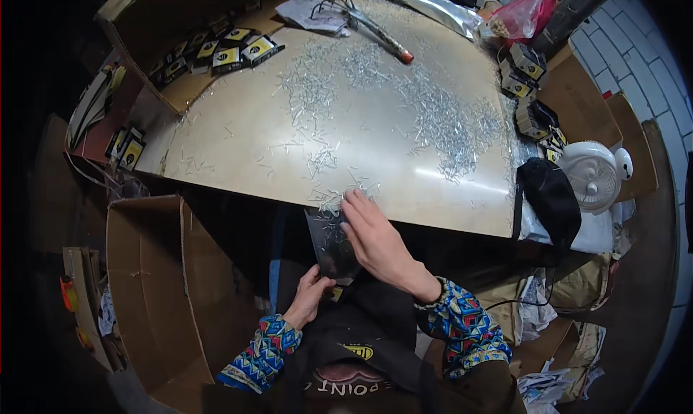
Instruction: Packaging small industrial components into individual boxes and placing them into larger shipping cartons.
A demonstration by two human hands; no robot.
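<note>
Metal pieces [327, 199] lie beside the right fingers [359, 206]

The bench [382, 172] is smooth and shiny. The little bits [455, 136] on it are bright, shiny metal. The bag [328, 249] at its edge looks like see-through plastic. The big box [144, 284] is dull cardboard. The fan [593, 174] looks like smooth plastic. The sleeves [469, 327] are dull cloth.
</note>
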